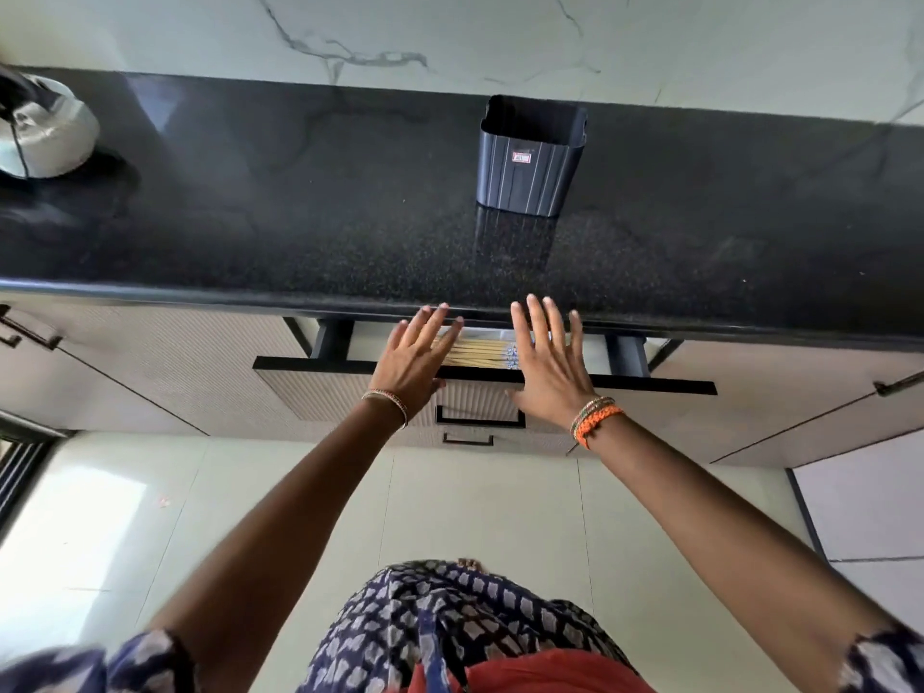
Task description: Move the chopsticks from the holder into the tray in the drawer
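Observation:
A bundle of pale wooden chopsticks [482, 351] lies flat in the tray inside the drawer [320, 364], which stands a little way out under the black counter. My left hand [412, 357] hovers flat over the chopsticks' left end with fingers spread. Over their right end, my right hand [547, 365] is spread open too, its palm above the drawer front. Neither hand holds anything. The dark blue ribbed holder [530, 162] stands upright on the counter behind the drawer, and I see nothing sticking out of it.
The black granite counter [300, 217] runs across the view against a white marble wall. A steel kettle [47, 127] sits at the far left. Cabinet doors with dark handles [30, 332] flank the drawer, and a second drawer handle [467, 440] lies below.

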The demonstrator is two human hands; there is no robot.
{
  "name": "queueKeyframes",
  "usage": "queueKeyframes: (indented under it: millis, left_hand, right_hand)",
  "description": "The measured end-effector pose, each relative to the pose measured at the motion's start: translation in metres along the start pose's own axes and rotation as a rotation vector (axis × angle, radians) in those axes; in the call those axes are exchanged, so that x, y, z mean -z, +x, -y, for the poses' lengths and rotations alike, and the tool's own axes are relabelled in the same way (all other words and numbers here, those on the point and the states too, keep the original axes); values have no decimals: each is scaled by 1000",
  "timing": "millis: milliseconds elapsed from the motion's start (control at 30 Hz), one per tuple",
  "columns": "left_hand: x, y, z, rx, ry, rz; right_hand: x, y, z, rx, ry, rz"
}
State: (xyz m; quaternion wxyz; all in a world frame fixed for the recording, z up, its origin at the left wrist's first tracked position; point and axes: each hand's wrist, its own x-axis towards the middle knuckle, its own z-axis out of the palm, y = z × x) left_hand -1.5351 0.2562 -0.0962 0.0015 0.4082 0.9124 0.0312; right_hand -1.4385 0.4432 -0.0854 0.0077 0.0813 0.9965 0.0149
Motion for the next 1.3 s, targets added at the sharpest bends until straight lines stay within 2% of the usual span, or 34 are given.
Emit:
queueKeyframes:
  millis: [133, 200, 267, 433, 733, 800, 867, 967, 1033, 1100, 1200, 1233, 1300]
  left_hand:
    - [3, 36, 4, 90, 149, 23]
    - [3, 48, 5, 115, 172, -3]
    - [0, 53, 5, 114, 218, -96]
    - [-11, 61, 13, 45, 346, -174]
    - [-31, 81, 12, 82, 334, -400]
    - [-32, 82, 12, 106, 303, -413]
    - [-30, 79, 10, 135, 277, -402]
    - [-17, 76, 3, 189, 215, -268]
    - [-8, 70, -5, 180, 123, -202]
    - [6, 61, -15, 146, 35, -216]
    - [50, 68, -35, 112, -83, -369]
    - [74, 79, -42, 119, -109, -426]
    - [144, 114, -55, 98, -125, -607]
  right_hand:
    - [-1, 38, -9, -17, -171, 43]
    - [-5, 47, -9, -28, -232, -41]
    - [-11, 50, -9, -35, -272, -133]
    - [-26, 58, -13, 6, -272, -294]
    - [-43, 78, -22, 90, -264, -572]
    - [-45, 78, -23, 94, -245, -588]
    - [-40, 77, -24, 58, -205, -527]
    - [-25, 67, -20, 22, -55, -336]
    - [-11, 56, -18, -1, 66, -313]
    - [10, 50, -19, -47, 116, -347]
    - [58, 53, -29, -141, 54, -474]
    - [84, 60, -34, -168, 42, -506]
    - [147, 82, -49, -175, 0, -669]
